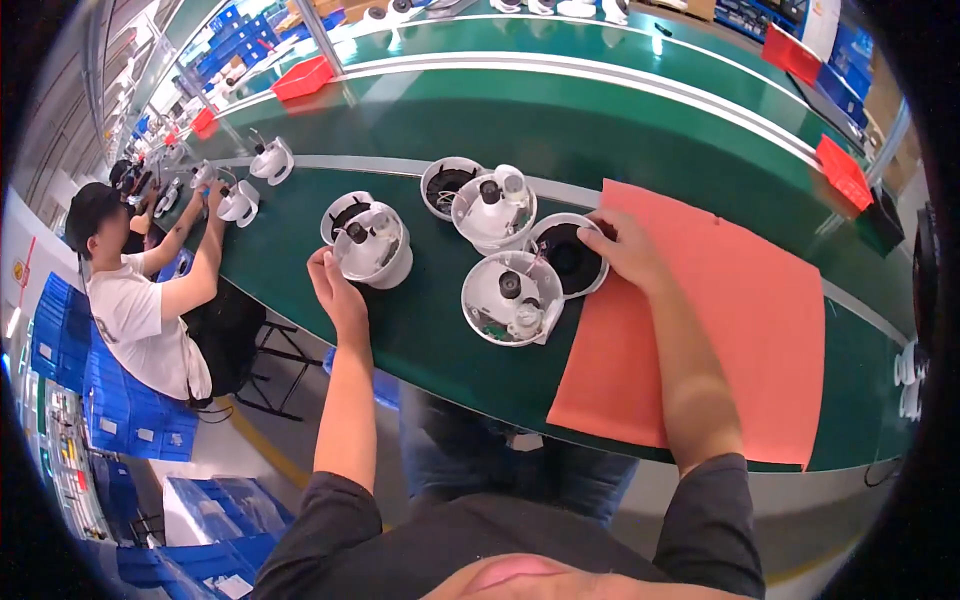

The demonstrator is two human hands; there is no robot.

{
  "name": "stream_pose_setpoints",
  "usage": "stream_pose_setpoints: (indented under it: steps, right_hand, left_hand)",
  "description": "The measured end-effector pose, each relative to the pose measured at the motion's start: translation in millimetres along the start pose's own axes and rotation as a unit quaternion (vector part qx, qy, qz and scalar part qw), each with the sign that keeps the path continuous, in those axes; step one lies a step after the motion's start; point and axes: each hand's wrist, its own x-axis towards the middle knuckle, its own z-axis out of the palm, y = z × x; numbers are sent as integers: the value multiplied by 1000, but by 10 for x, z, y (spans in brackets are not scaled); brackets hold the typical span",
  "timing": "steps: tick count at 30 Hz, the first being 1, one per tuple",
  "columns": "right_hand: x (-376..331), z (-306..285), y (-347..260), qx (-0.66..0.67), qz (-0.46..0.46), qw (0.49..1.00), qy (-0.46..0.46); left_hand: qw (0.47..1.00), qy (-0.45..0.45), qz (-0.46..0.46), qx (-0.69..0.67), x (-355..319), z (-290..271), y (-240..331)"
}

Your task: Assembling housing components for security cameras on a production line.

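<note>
My left hand point(341, 298) has its fingers against the left side of a white round camera-like housing point(392, 268) with a black lens and a clear part on top. A white ring-shaped cover with a dark inside point(341, 214) sits just behind that housing. With thumb and fingers, my right hand point(627, 246) grips the rim of another white round cover point(574, 262), black inside. Touching this cover, a second open housing point(512, 298) shows its lens and a bit of green circuit board. Behind stand a third housing point(494, 208) and one more dark-lined cover point(446, 188).
An orange-red mat point(730, 330) lies on the green bench point(440, 350) at right. Beyond a pale rail runs a green conveyor point(500, 110); red bins point(303, 78) sit along it. At left a co-worker point(140, 300) handles a similar white unit point(238, 203). Blue crates point(125, 400) stand behind.
</note>
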Motion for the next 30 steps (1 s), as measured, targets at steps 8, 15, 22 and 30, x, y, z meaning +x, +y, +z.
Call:
stream_pose_setpoints:
  steps: [8, 15, 22, 30]
  right_hand:
    - [27, 72, -4, -9, -19, 1000, 5]
    - [14, 57, 30, 3, 9, 1000, 16]
    - [37, 95, -27, -19, 18, 999, 20]
    - [48, 29, 59, -19, 10, 1000, -5]
  left_hand:
    - [1000, 27, 3, 15, 28, -27, -17]
    - [1000, 5, -2, 9, -17, 9, 82]
    - [999, 33, -1, 38, 9, -63, 52]
    - [998, 44, 13, -31, -14, 29, 151]
